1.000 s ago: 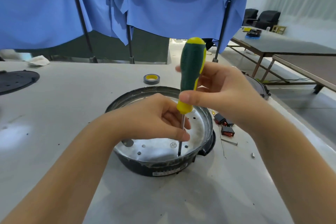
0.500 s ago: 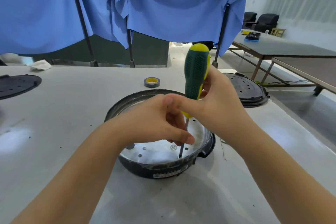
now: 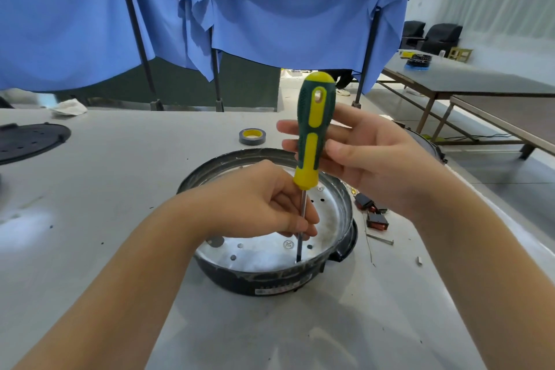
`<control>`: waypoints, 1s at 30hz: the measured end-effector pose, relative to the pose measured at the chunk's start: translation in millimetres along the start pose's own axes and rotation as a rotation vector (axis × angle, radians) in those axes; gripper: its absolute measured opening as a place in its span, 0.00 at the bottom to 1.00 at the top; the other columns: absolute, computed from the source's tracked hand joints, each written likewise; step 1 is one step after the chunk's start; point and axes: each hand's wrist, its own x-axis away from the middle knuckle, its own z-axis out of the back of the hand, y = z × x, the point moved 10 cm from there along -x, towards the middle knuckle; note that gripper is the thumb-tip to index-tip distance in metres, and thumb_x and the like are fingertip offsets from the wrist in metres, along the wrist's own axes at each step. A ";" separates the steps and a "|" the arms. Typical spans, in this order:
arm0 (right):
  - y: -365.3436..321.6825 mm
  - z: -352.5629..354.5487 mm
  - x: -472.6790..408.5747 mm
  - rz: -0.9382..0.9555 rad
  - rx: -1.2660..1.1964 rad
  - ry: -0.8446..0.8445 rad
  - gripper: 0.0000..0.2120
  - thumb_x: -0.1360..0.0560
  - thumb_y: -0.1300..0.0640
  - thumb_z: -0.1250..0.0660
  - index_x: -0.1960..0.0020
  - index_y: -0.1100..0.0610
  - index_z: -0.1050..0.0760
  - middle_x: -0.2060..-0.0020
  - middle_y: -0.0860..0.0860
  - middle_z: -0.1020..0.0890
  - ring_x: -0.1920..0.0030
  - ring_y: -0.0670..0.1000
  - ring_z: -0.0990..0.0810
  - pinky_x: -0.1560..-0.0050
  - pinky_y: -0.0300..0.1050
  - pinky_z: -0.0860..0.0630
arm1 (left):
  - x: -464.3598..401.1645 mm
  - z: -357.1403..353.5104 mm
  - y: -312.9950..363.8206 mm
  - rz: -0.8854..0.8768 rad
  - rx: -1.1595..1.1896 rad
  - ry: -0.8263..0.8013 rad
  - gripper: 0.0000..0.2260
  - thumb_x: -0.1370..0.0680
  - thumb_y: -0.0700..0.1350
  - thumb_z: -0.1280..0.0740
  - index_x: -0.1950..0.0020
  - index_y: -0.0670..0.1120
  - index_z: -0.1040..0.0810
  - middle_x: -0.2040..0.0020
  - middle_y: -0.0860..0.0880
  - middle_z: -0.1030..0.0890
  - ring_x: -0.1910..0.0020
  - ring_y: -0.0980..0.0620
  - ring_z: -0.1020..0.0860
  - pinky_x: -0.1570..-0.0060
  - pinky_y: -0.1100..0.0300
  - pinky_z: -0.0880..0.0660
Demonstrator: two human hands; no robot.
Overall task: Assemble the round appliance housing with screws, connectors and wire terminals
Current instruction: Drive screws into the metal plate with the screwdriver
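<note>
Blue sheets (image 3: 270, 9) are hung from dark poles behind a grey worktable (image 3: 120, 189), on which a round black housing (image 3: 270, 279) with a perforated metal plate (image 3: 270, 255) inside is set at centre. A screwdriver (image 3: 312, 129) with a green-and-yellow handle is held nearly upright over the housing, its tip planted on the plate close to the near rim, just beside a seated screw (image 3: 287, 244). The metal shaft is pinched low down by the curled fingers of the left hand (image 3: 258, 204), which is lowered into the housing. The handle is steadied by the right hand (image 3: 369, 156), its fingers stretched out behind the handle and its thumb pressed against the front. A roll of tape (image 3: 251, 137) is seen beyond the housing; small red-and-black connectors (image 3: 375, 216) and a loose screw (image 3: 381, 239) are scattered to its right. A black disc (image 3: 30, 141) is laid at the far left edge, and a second one (image 3: 426, 141) is partly hidden behind the right wrist. Other tables (image 3: 480, 81) are seen at the right.
</note>
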 end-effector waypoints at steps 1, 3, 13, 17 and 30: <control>0.3 -0.5 0.3 0.001 0.042 -0.004 0.21 0.26 0.68 0.40 0.34 0.58 0.30 0.41 0.56 0.18 0.41 0.54 0.19 0.45 0.42 0.22 | 0.3 -1.1 0.3 -0.001 -0.003 -0.010 0.07 0.25 0.35 0.29 0.53 0.46 0.17 0.56 0.49 0.13 0.53 0.53 0.15 0.48 0.57 0.19; -1.5 -1.2 0.8 0.019 0.154 0.008 0.20 0.27 0.64 0.37 0.36 0.56 0.28 0.43 0.53 0.17 0.42 0.52 0.18 0.45 0.40 0.22 | 0.9 -3.2 0.2 -0.001 -0.007 -0.033 0.07 0.24 0.34 0.30 0.52 0.45 0.17 0.55 0.50 0.13 0.52 0.54 0.15 0.47 0.57 0.19; -14.2 6.9 3.3 0.122 0.514 0.304 0.28 0.43 0.51 0.23 0.48 0.61 0.25 0.64 0.41 0.18 0.59 0.43 0.18 0.58 0.38 0.21 | 0.6 10.8 8.0 -0.066 -0.082 0.107 0.07 0.31 0.47 0.22 0.58 0.47 0.17 0.63 0.51 0.14 0.62 0.54 0.16 0.58 0.63 0.20; -10.2 6.2 1.8 0.114 0.527 0.335 0.32 0.43 0.50 0.23 0.45 0.62 0.30 0.60 0.50 0.16 0.58 0.50 0.16 0.56 0.44 0.19 | 0.2 12.4 8.0 -0.077 -0.066 0.118 0.08 0.31 0.43 0.22 0.55 0.44 0.17 0.63 0.49 0.14 0.61 0.51 0.15 0.57 0.61 0.19; 3.2 -2.0 0.8 -0.015 0.238 -0.021 0.20 0.26 0.67 0.36 0.35 0.57 0.28 0.43 0.53 0.17 0.42 0.53 0.19 0.44 0.41 0.23 | 2.6 -3.5 5.3 -0.018 0.080 -0.035 0.04 0.23 0.35 0.31 0.50 0.41 0.21 0.55 0.47 0.13 0.52 0.52 0.15 0.51 0.60 0.19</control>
